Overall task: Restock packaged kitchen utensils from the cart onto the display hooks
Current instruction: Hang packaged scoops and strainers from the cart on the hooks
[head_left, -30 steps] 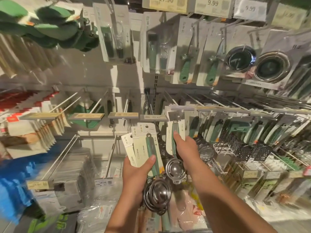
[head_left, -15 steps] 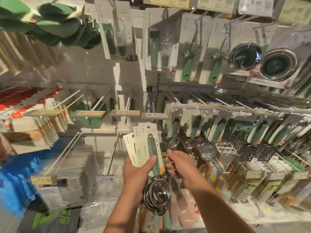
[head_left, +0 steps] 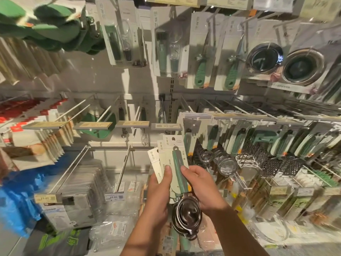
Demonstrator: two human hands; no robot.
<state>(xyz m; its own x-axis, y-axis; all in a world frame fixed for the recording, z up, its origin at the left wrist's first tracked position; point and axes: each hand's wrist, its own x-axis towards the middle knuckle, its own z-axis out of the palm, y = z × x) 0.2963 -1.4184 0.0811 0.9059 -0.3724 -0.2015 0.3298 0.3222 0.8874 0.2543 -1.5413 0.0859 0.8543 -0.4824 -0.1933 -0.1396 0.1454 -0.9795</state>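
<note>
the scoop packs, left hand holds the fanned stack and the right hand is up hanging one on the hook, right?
Not quite. The left hand does hold the fanned scoop packs, but the right hand is not at a hook; the head view shows it down at the stack, fingers on the front pack's green handle.

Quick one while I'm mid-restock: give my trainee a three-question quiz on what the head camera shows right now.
1. True or false: the left hand holds a fanned stack of carded scoops.
2. Which part of the front scoop does the right hand touch? A) the metal bowl B) the green handle C) the card's hang hole
3. Fill in: the hook row to the right, carrying green-handled utensils, sits ___ the hands.

Key: 1 true; 2 B; 3 above.
</note>
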